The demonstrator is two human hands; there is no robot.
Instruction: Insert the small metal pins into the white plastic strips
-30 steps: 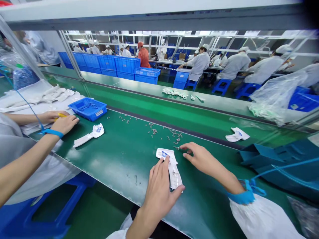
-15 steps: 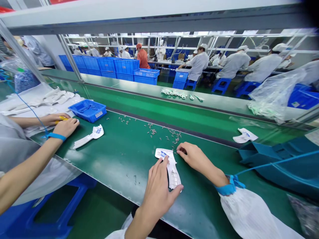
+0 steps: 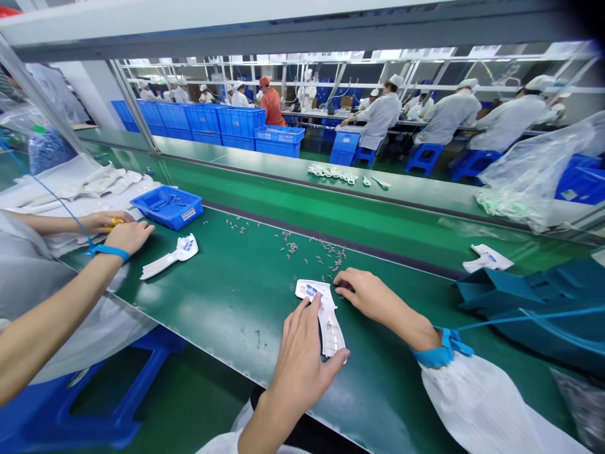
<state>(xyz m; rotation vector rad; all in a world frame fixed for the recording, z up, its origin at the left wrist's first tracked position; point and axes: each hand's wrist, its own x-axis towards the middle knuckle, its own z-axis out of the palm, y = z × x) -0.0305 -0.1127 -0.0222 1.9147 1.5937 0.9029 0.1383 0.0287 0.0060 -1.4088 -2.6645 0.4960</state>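
Note:
Under my left hand point(image 3: 302, 359) lies a white plastic housing half point(image 3: 332, 334), wide at the far end, with blue pieces inside. My fingers stretch along its left side and my thumb presses its near right edge, steadying it on the green work surface. My right hand point(image 3: 366, 293) is just right of the housing's wide end, thumb and forefinger drawn together at the edge of scattered small screws point(image 3: 338, 255). Whatever is between those fingertips is too small to make out. Another white housing half point(image 3: 172, 257) rests further left.
A co-worker's hands point(image 3: 127, 236) are at the left, near a blue tray point(image 3: 182, 214) of small blue parts. On the green conveyor belt point(image 3: 265, 195) sits a white housing piece point(image 3: 486, 258). Teal bins point(image 3: 529, 302) stand at the right. A blue cord runs from my right wristband.
The white piece on the belt has moved right. My right hand has shifted very slightly beside the screws. My left hand stays on the housing half.

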